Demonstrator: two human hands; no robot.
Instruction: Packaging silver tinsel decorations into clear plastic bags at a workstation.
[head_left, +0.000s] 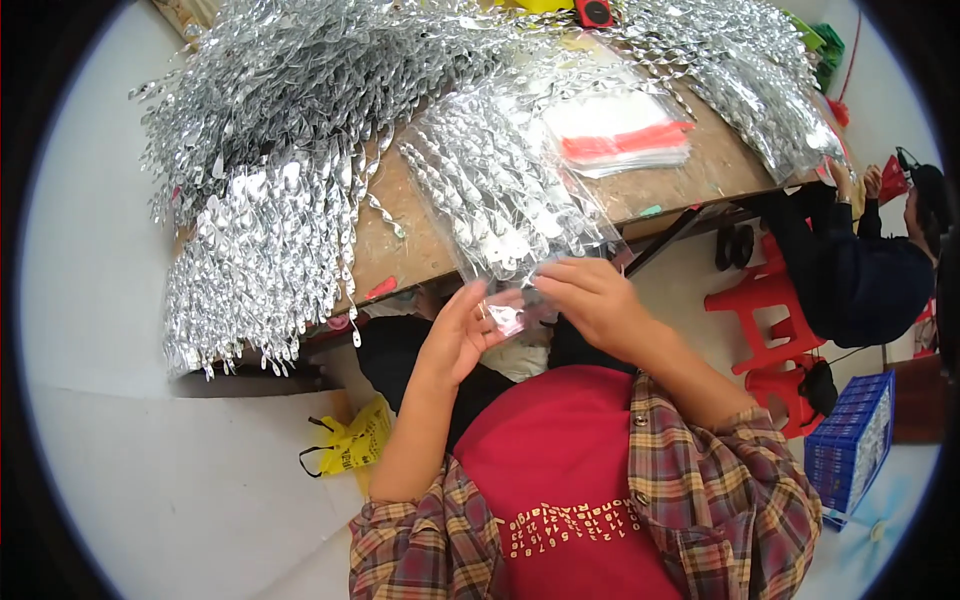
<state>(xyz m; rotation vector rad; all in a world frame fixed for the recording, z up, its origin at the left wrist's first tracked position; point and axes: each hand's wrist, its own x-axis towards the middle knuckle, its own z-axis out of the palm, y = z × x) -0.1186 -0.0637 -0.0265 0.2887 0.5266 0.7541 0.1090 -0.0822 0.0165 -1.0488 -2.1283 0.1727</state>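
I see clear bag (pixel 495 245) 12 o'clock of fingers (pixel 568 273) | right hand (pixel 602 308) pinching its 6 o'clock edge | left hand (pixel 460 335) loosely spread

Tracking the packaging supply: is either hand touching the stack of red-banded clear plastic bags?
No, the bag stack lies on the table, beyond the right hand and left hand.

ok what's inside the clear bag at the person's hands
Silvery twisted strips with flat, shiny ends lie inside the clear bag. Only the upper layer shows; anything beneath it is covered. The right hand hides part of the bag's near edge.
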